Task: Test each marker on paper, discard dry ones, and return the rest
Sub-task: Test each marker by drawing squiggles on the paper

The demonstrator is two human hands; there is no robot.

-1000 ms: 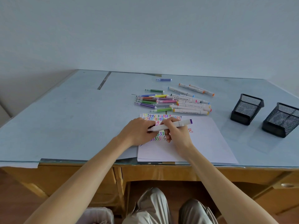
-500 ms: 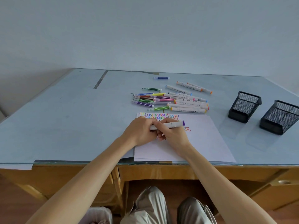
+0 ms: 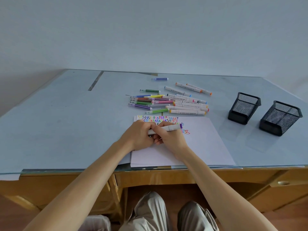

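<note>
Gripping a purple-tipped marker (image 3: 168, 128), both hands; barrel lettering unreadable, possibly "APPT".

Soft even daylight, faint shadows, sharp focus, wide-angle bending at edges, mild glass sheen

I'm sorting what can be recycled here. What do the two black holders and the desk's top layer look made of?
The two holders look like black-coated metal wire mesh: fine open grid walls you can see through, solid rims and bases. The desk's top layer appears to be a clear glass sheet: its edge overhangs the wooden desk at the front, and the surface is smooth with faint reflections.
</note>
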